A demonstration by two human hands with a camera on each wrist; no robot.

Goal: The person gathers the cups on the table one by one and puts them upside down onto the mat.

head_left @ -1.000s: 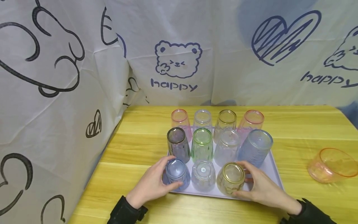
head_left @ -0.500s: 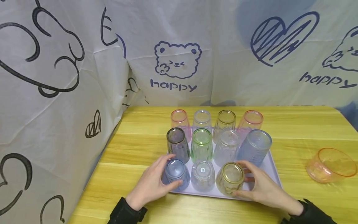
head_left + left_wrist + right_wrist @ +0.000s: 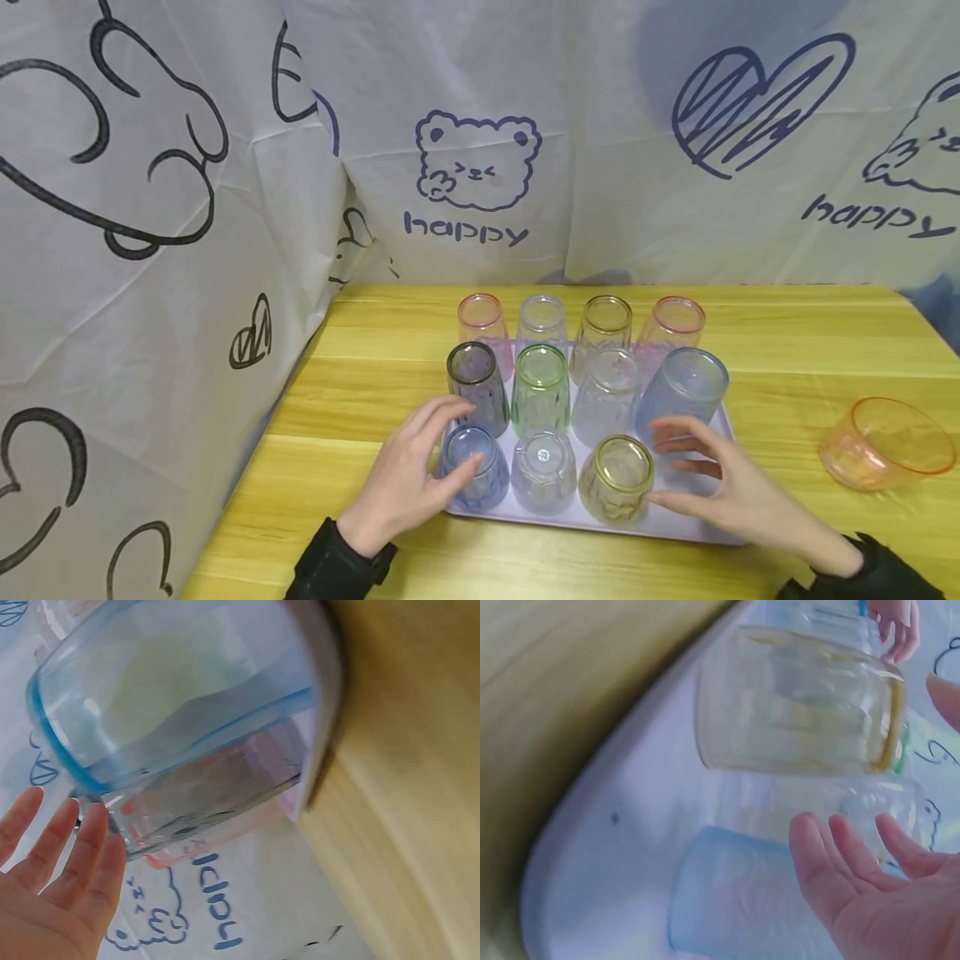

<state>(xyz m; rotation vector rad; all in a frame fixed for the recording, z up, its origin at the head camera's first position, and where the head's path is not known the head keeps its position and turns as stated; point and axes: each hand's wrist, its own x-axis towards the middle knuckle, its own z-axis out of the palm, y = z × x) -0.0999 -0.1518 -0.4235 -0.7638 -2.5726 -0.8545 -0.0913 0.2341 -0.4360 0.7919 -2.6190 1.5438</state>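
Several see-through glasses stand upside down in rows on a pale lilac tray [image 3: 693, 512]. At the front left is a blue glass [image 3: 476, 475], with my left hand [image 3: 401, 479] beside it, thumb and fingers spread. In the left wrist view the fingers [image 3: 88, 847] are straight and apart from the blue glass [image 3: 180, 697]. My right hand [image 3: 723, 492] is spread to the right of a yellow-brown glass [image 3: 617, 483], holding nothing. The right wrist view shows a gap between that yellow-brown glass [image 3: 795, 705] and the fingers. Between these two glasses stands a clear glass [image 3: 545, 479].
Behind are a dark grey glass [image 3: 480, 392], a green glass [image 3: 542, 387], a clear glass [image 3: 607, 400] and a larger blue glass [image 3: 682, 396]. A back row includes a pink glass [image 3: 483, 333]. An orange glass [image 3: 862, 454] is on the wooden table [image 3: 795, 358] at right.
My right hand has let go of the yellow-brown glass and moved right. My left fingers have loosened and lifted from the blue glass. The glasses stay put.
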